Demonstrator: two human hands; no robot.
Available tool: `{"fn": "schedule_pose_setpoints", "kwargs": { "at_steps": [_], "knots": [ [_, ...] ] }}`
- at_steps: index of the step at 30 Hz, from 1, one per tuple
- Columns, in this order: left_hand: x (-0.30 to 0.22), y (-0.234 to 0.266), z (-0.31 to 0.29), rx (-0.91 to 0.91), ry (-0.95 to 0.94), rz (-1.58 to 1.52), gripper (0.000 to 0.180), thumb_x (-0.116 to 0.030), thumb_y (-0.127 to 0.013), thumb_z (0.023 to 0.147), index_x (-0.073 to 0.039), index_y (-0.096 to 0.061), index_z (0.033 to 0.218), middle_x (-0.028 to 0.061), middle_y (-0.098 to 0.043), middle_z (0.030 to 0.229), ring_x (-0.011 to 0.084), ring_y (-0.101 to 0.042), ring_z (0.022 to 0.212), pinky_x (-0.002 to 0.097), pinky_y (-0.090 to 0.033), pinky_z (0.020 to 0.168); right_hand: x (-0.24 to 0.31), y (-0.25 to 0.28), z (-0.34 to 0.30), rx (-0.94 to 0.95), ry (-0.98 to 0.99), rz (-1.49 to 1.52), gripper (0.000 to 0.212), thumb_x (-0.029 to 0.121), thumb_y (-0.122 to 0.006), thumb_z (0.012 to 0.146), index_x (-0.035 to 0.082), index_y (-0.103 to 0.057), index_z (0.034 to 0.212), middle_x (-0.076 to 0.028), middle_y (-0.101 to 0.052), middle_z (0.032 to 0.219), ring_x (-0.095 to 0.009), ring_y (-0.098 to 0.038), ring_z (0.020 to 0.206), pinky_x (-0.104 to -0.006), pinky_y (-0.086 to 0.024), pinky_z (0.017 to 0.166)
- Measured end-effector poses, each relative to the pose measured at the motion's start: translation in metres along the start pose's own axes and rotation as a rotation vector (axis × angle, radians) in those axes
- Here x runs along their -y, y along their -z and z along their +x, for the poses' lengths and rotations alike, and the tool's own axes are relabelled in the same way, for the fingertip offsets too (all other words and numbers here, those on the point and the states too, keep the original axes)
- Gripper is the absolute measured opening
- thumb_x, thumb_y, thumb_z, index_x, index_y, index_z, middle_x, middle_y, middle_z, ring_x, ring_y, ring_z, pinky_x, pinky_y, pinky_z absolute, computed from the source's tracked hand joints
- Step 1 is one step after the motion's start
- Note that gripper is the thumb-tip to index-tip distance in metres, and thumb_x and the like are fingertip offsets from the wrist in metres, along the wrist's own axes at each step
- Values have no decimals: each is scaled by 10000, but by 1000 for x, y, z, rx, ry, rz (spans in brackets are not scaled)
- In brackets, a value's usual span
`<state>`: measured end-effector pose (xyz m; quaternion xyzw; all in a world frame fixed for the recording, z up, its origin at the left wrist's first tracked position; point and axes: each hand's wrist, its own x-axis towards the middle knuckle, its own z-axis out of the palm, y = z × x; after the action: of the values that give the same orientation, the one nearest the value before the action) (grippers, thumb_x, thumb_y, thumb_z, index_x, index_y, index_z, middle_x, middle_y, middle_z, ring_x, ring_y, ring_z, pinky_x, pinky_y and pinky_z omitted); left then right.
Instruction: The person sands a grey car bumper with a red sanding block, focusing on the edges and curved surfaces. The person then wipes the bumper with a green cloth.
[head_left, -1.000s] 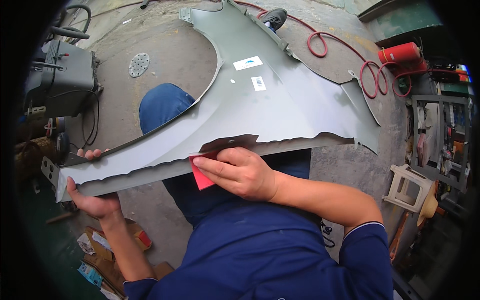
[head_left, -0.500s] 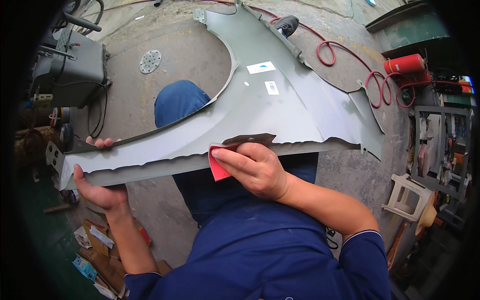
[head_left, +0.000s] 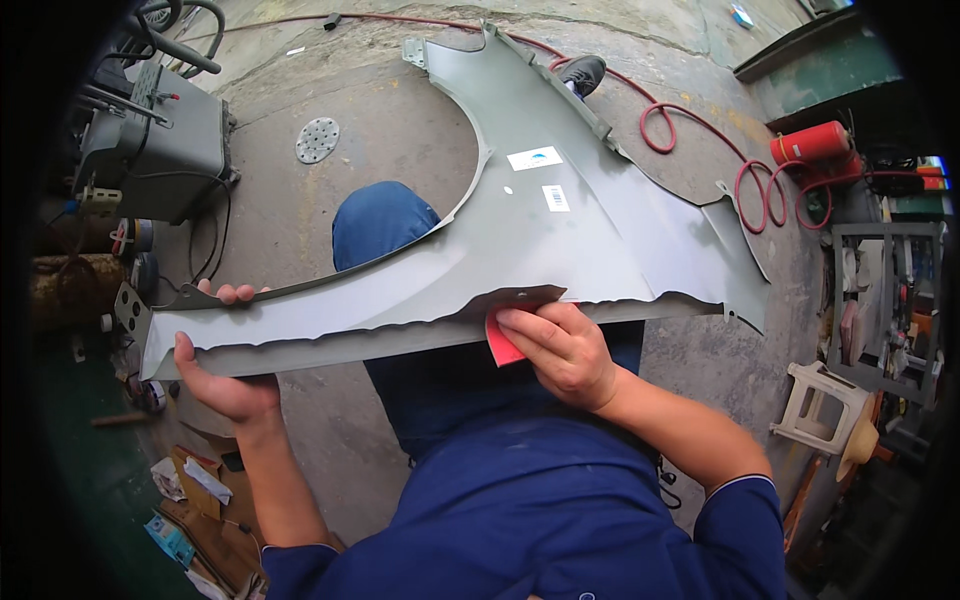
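Note:
A grey-white car fender (head_left: 545, 235) lies across my lap, its round wheel-arch cutout facing away to the left. My left hand (head_left: 225, 385) is wrapped round the fender's narrow left end, thumb on the near side and fingertips over the far edge. In my right hand (head_left: 565, 352) a red sheet, which looks like sandpaper (head_left: 502, 342), is pinched between thumb and fingers. It is pressed against the fender's wavy near edge, just below a raised tab. Two white stickers (head_left: 534, 158) are on the panel's face. The underside is hidden.
A red hose (head_left: 660, 130) coils on the floor beyond the fender, near a red cylinder (head_left: 812, 143). A grey machine (head_left: 185, 140) stands at far left. At right are a beige stool (head_left: 820, 405) and a metal rack (head_left: 885, 300); cardboard (head_left: 205, 500) lies at lower left.
My right hand has slid the red sheet to the right along the fender's near edge. My left hand keeps its hold. The whole view has shifted slightly.

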<state>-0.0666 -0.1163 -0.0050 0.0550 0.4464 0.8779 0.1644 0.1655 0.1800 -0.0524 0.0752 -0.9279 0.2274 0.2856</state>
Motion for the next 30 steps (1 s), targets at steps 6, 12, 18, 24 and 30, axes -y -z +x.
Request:
{"fn": "schedule_pose_setpoints", "kwargs": {
  "at_steps": [6, 12, 18, 24, 30],
  "knots": [
    [1, -9, 1, -37, -18, 49, 634, -480, -426, 982, -8, -435, 1405, 145, -572, 1159, 308, -570, 1139, 546, -391, 1091, 18, -19, 25, -102, -19, 133, 460, -51, -657, 666, -49, -741, 1119, -92, -685, 1228, -251, -647, 937, -346, -564, 802],
    [2, -1, -1, -22, -15, 32, 640, -482, -441, 978, -3, -437, 1402, 141, -572, 1163, 309, -566, 1143, 541, -393, 1093, 8, -1, 2, -28, -57, 32, 404, 2, -676, 705, -52, -733, 1102, -85, -688, 1186, -229, -643, 886, -336, -578, 771],
    [0, -2, 1, -52, -16, 70, 630, -481, -437, 982, -7, -440, 1398, 140, -574, 1165, 308, -567, 1141, 540, -394, 1091, 17, -8, 18, -144, -93, 133, 458, -88, -679, 624, -73, -732, 1079, -134, -695, 1173, -291, -668, 909, -370, -572, 771],
    [2, -4, -1, -49, -28, 54, 625, -482, -433, 987, -3, -443, 1388, 143, -578, 1154, 307, -570, 1138, 535, -397, 1087, 12, -3, 10, -110, -111, 74, 412, -36, -672, 703, -70, -722, 1111, -116, -699, 1187, -267, -651, 877, -346, -582, 756],
    [2, -4, 1, -33, -16, 42, 620, -478, -434, 985, -3, -446, 1384, 141, -579, 1151, 308, -573, 1137, 533, -397, 1088, 17, -2, 8, -65, -142, 117, 447, -110, -725, 660, -98, -708, 1106, -163, -697, 1187, -315, -692, 941, -384, -575, 796]
  ]
}}
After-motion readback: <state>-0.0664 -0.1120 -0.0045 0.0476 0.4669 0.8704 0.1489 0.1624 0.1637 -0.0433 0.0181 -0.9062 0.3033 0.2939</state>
